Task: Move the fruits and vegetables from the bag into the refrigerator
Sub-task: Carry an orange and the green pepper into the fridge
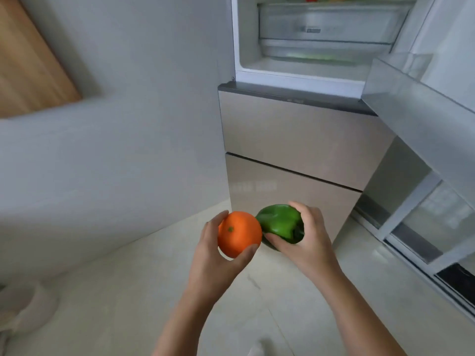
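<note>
Left hand (218,253) is what I see first in the head view: its fingers and thumb are curled around an orange (239,233), cupping it from below and behind, with the small green stem dimple turned toward me. My right hand (305,240) is wrapped over a green bell pepper (279,222), thumb under it and fingers across its top. Orange and pepper are held side by side, touching or nearly so, low in the middle of the view above a pale tiled floor (128,304). Beyond both hands stands the refrigerator (295,129), with two closed beige drawer fronts below and the upper compartment open. Inside that compartment I see clear crisper drawers (331,29), and at the very top edge a glimpse of red and yellow produce, too cropped to name. The open refrigerator door (411,104) juts out on the right. A white wall (115,124) fills the left.
</note>
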`<act>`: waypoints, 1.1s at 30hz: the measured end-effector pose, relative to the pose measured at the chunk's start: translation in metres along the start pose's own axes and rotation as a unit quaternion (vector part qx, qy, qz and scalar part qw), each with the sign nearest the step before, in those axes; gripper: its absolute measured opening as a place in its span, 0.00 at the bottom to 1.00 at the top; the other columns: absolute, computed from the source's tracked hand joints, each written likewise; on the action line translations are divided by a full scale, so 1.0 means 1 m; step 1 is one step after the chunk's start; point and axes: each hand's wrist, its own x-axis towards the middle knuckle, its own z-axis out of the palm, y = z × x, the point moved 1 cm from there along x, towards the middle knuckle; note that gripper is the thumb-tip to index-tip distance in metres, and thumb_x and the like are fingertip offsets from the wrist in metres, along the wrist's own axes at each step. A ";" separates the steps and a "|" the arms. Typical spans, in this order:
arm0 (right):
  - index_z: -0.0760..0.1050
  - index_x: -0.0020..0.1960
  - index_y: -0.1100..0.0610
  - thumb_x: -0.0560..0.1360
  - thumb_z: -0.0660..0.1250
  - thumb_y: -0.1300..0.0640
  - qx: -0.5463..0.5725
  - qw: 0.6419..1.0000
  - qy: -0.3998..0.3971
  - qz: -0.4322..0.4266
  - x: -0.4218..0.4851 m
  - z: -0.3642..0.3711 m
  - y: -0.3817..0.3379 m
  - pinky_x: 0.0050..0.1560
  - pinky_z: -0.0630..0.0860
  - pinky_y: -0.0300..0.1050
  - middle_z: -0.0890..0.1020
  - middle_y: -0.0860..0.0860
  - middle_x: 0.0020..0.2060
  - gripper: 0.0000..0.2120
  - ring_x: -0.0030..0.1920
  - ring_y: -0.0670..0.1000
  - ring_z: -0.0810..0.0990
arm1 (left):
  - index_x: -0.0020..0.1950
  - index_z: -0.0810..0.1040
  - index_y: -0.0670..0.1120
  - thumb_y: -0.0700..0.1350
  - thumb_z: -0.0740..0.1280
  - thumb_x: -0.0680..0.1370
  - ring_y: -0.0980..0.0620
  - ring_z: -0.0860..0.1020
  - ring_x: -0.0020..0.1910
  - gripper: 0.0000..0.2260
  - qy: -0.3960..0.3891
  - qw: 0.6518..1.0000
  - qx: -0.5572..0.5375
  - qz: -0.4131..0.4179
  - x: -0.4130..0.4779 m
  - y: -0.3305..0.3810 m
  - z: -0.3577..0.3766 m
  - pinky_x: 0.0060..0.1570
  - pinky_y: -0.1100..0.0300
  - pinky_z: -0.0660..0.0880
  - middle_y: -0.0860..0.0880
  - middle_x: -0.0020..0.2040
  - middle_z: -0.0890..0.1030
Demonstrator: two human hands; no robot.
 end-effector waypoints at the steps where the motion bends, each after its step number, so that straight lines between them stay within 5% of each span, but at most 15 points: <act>1: 0.66 0.64 0.50 0.59 0.77 0.46 0.005 1.000 0.003 -0.004 0.020 0.006 -0.006 0.44 0.67 0.23 0.67 0.45 0.53 0.37 0.52 0.33 0.69 | 0.62 0.64 0.62 0.51 0.76 0.66 0.57 0.72 0.56 0.30 0.001 1.000 0.004 0.003 0.017 0.004 -0.006 0.51 0.61 0.71 0.65 0.57 0.68; 9: 0.61 0.65 0.53 0.57 0.78 0.46 0.047 0.997 0.066 -0.010 0.145 0.021 -0.025 0.49 0.68 0.39 0.71 0.48 0.57 0.42 0.56 0.49 0.72 | 0.61 0.63 0.63 0.51 0.76 0.66 0.59 0.72 0.55 0.30 0.022 0.998 0.021 0.048 0.144 0.030 -0.018 0.48 0.66 0.70 0.67 0.55 0.68; 16: 0.66 0.62 0.54 0.60 0.78 0.53 0.008 0.992 0.117 -0.051 0.216 0.005 -0.023 0.47 0.65 0.21 0.72 0.48 0.56 0.35 0.52 0.41 0.70 | 0.55 0.63 0.67 0.56 0.77 0.62 0.65 0.71 0.54 0.29 -0.007 0.997 0.002 0.074 0.218 0.036 -0.001 0.43 0.73 0.69 0.68 0.54 0.69; 20: 0.66 0.64 0.53 0.61 0.78 0.54 -0.012 0.986 0.157 -0.056 0.256 -0.007 -0.027 0.47 0.63 0.19 0.71 0.47 0.57 0.35 0.52 0.39 0.69 | 0.57 0.63 0.65 0.66 0.69 0.56 0.70 0.70 0.53 0.32 -0.023 0.995 -0.029 0.097 0.269 0.047 0.008 0.43 0.77 0.68 0.66 0.55 0.70; 26: 0.67 0.64 0.51 0.60 0.78 0.52 -0.073 0.973 0.205 -0.072 0.326 -0.015 -0.046 0.46 0.61 0.17 0.68 0.43 0.53 0.35 0.51 0.26 0.66 | 0.56 0.67 0.62 0.66 0.67 0.57 0.71 0.70 0.51 0.29 -0.074 0.980 -0.080 0.164 0.366 0.072 0.019 0.41 0.79 0.67 0.64 0.53 0.73; 33: 0.67 0.64 0.50 0.61 0.78 0.52 -0.137 0.947 0.284 -0.059 0.409 -0.030 -0.074 0.45 0.59 0.16 0.68 0.46 0.53 0.35 0.47 0.34 0.68 | 0.55 0.67 0.61 0.64 0.68 0.57 0.74 0.71 0.49 0.28 -0.151 0.951 -0.139 0.231 0.476 0.110 0.027 0.38 0.78 0.69 0.64 0.53 0.71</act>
